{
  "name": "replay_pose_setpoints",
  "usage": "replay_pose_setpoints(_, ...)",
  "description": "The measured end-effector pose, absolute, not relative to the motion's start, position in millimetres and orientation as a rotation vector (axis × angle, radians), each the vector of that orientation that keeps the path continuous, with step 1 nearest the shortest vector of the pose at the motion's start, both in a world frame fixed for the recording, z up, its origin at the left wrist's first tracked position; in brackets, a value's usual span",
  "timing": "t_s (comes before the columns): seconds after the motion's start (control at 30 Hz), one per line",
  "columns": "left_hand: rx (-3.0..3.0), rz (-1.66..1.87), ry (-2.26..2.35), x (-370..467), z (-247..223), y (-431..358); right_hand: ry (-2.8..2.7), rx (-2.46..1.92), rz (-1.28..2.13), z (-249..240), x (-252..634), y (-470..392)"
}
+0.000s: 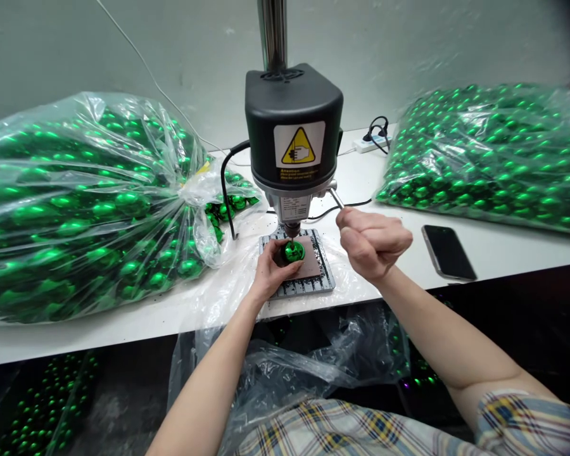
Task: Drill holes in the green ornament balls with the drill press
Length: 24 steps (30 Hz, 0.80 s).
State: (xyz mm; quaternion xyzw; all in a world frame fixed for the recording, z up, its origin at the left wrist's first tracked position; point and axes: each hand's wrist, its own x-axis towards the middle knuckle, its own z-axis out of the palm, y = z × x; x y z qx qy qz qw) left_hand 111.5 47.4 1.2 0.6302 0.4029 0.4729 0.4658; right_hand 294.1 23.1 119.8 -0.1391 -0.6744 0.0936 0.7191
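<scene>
A shiny green ball (295,253) sits under the chuck of a black bench drill press (292,117). My left hand (272,269) is closed on the ball, thumb at its near side and fingers behind it. The drill bit (292,239) comes down to the top of the ball; I cannot tell how deep it reaches. Beneath the ball lies a flat brownish pad (313,263) on the slotted metal base (329,278), strewn with dark shavings. To the right of the drill head, my right hand (374,240) is wrapped round the end of the metal feed lever (337,199).
Large clear bags of green balls stand at left (76,209) and right (494,158). A phone (449,252) lies near the white table's front edge, and a power strip (371,143) sits behind. Clear plastic film (304,373) hangs below the base.
</scene>
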Motion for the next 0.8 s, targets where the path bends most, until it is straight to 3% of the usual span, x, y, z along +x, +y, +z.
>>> replay_pose_setpoints(0.13,1.531,1.149,0.991,112,0,48,-1.407,-0.272,0.223,137,289,23)
replay_pose_setpoints(0.33,1.6,1.157,1.131,111,14,39,-1.094,-0.522,0.558,213,280,42)
replay_pose_setpoints(0.47,1.8,1.165,1.312,96,40,0,-1.006,-0.577,0.74,231,283,56)
replay_pose_setpoints(0.57,1.968,0.798,1.06,80,46,-40,-1.003,-0.518,0.73,227,284,58)
replay_pose_setpoints(0.7,2.23,0.069,0.981,66,17,-84,-1.004,-0.476,0.703,223,283,57)
replay_pose_setpoints(0.8,2.346,-0.066,1.079,57,-2,-99,-1.009,-0.48,0.704,224,283,54)
